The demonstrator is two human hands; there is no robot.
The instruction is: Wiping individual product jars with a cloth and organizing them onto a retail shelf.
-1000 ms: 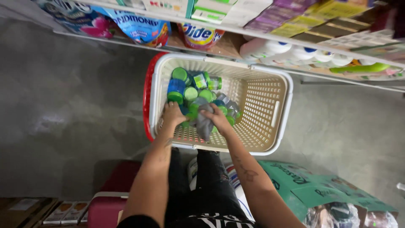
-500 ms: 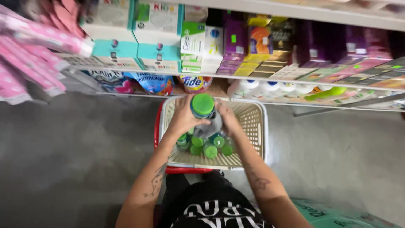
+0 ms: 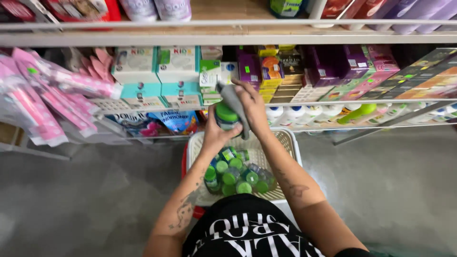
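Note:
My left hand (image 3: 215, 135) grips a green-capped bottle (image 3: 226, 115) from below, raised in front of the shelves. My right hand (image 3: 251, 108) presses a grey cloth (image 3: 233, 102) against the top and side of that bottle. Below my arms a white basket (image 3: 291, 143) with a red rim stands on the floor and holds several more green-capped bottles (image 3: 235, 172).
Shelving (image 3: 238, 38) runs across the top of the view with small boxes, purple cartons and white bottles. Pink packages (image 3: 43, 100) hang at the left. The floor (image 3: 85, 190) is grey concrete on both sides of the basket.
Both hands have lifted the bottle and cloth out of the basket to shelf height. The view has tilted up toward the shelves.

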